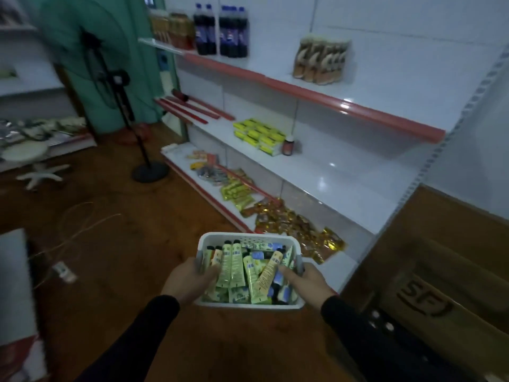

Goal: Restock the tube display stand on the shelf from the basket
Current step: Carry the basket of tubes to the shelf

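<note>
Dark soda bottles [220, 31] on top shelf beside jars [170, 28]; brown packets [319, 60] further right. Yellow boxes [259, 135] mid-level, small red-lidded jar [288, 146] adjacent. Gold-wrapped snack packets [297, 230] lowest. Standing fan [115, 86] on wooden floor [132, 230]. Cardboard box [440, 293] at right.

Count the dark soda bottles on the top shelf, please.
5, all at the left end of the top shelf: two side by side, then three right of them; more may stand hidden behind.

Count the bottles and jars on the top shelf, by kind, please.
Dark soda bottles: 5
Amber jars: 2
Total: 7
</note>
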A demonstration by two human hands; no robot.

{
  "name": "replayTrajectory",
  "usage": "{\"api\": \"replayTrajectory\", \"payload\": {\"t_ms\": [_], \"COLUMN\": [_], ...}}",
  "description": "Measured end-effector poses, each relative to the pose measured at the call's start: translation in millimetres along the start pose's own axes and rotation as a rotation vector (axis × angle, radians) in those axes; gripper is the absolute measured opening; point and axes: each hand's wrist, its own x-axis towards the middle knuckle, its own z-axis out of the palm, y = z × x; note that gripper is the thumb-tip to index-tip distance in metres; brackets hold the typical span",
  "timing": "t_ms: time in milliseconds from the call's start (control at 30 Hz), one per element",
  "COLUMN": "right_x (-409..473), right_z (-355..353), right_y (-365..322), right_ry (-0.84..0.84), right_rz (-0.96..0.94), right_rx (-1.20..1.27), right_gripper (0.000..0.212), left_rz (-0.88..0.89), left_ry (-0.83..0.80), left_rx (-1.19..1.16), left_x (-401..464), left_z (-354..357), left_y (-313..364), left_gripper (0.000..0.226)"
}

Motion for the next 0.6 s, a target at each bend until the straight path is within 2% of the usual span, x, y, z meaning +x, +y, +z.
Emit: {"api": "replayTrajectory", "payload": {"t_ms": [67, 133, 167, 267, 333, 533, 600], "right_x": [30.5, 65.1, 82.3, 124.2, 154.2, 255.9, 290.4], "right_z": [33.7, 65.7, 80.4, 124.1, 152.0, 224.2, 242.5], "right_y": [-22.2, -39.0, -48.3, -80.0, -99.7, -168.6, -196.5], "right_ry": [-0.042, -0.077, -0.111, -0.207, -0.257, -0.419, -0.467], "right_rz": [-0.024, -0.065, -0.069, -0.082, -0.092, -0.188, -0.196], "right_rx": [-0.046, -0.095, -0.103, -0.156, -0.203, -0.254, -0.263], "right_gripper": [0.045, 0.072, 0.079, 0.069, 0.070, 0.040, 0.043], "left_rz": [-0.063, -0.116, -0.137, -0.219, -0.279, -0.450, -0.498], "left_ry": [0.054, 0.106, 0.129, 0.191, 0.234, 0.353, 0.391], "left_rx": [-0.025, -0.057, -0.079, -0.120, -0.145, -0.167, -0.190], "left_x": [9.1, 16.1, 20.4, 32.2, 45.4, 111.2, 136.6], "left_z": [-29.9, -56.5, -67.2, -96.7, -115.4, -170.9, -192.1], "left_y": [-27.9, -51.6, -63.2, -91.5, -111.0, -152.6, -157.5], "left_gripper": [0.037, 0.037, 0.035, 0.032, 0.033, 0.041, 0.041]}}
